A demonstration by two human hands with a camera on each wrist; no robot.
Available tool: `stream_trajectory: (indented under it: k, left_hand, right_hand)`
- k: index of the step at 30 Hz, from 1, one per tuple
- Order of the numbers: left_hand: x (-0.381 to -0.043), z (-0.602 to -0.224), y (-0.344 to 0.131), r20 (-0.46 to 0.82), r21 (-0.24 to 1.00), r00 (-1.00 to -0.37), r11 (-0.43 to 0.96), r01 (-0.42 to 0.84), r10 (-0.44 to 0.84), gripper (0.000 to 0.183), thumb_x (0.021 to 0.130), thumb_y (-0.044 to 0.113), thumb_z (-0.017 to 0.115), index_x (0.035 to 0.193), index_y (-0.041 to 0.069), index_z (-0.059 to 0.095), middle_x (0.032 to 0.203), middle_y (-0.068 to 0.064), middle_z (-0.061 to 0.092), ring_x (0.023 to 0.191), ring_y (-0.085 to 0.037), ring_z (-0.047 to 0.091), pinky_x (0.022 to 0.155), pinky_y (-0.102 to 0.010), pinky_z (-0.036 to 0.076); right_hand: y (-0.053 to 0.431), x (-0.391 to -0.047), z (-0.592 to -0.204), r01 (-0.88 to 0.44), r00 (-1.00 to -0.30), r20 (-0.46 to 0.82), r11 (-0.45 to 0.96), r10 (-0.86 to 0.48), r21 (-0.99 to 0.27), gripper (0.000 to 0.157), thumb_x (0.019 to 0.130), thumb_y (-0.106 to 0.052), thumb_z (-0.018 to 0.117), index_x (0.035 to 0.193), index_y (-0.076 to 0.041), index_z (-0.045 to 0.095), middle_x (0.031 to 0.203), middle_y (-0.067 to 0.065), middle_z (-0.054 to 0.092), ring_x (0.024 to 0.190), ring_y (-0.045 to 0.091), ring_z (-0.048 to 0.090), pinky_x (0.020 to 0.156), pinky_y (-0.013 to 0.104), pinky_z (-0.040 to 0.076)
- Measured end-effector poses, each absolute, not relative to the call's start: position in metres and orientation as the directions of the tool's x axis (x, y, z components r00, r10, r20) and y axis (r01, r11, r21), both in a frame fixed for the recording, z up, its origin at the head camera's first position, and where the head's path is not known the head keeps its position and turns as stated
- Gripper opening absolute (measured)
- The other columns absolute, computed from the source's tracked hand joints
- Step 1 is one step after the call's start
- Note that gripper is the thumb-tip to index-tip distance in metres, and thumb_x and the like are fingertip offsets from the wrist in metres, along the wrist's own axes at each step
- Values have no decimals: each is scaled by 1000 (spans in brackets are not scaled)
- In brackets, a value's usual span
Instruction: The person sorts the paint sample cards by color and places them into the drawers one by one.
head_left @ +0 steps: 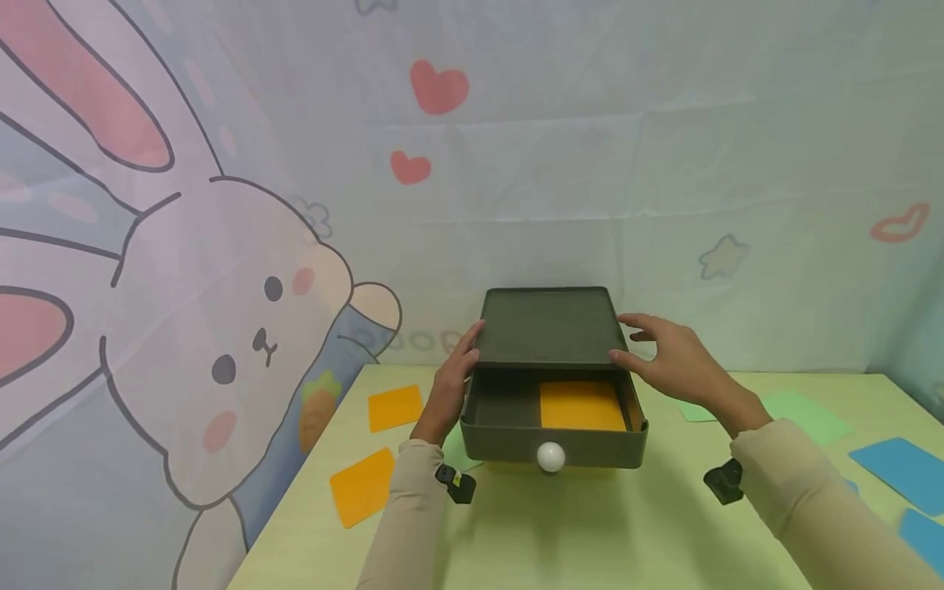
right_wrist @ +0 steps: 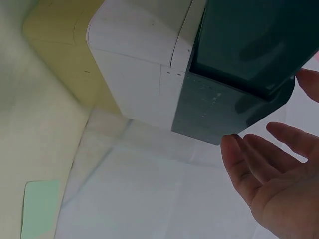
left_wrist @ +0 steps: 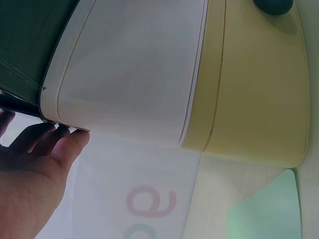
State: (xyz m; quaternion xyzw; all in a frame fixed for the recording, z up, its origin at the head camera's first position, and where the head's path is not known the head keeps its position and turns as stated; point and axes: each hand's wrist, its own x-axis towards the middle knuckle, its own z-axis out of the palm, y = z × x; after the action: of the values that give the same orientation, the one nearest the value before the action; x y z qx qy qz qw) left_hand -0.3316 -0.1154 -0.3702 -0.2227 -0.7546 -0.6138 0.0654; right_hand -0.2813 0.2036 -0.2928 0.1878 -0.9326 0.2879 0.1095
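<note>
The box [head_left: 549, 328], drawer [head_left: 509, 445] out, is sitting at 3 o'clock from my left hand [head_left: 450, 383] and 9 from my right hand [head_left: 674, 360]. My left fingers [head_left: 466, 340] are resting uncurled against its side; my right ones are lying apart beside it, that forearm [head_left: 819, 492] pointing toward 10.

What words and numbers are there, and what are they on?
No word or number reads clearly.
Wall cloth: faint rounded letters low down, too pale to read.
Same cloth, left wrist view: one sideways pink letter, which I can't name for sure.
Left wrist camera: tiny yellow mark, too small to read.
</note>
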Motion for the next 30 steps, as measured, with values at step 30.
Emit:
stream_trajectory:
  k: [30]
  left_hand:
    - [-329, -371, -120, 330, 913, -908, 159, 377, 258, 50, 108, 45, 33, 157, 40, 28, 168, 7, 23, 156, -26, 23, 123, -60, 26]
  right_hand:
    - [196, -289, -298, -350, -936, 165, 790, -310, -503, 86, 100, -56, 50, 158, 1, 23, 160, 30, 31, 145, 51, 33, 113, 67, 34]
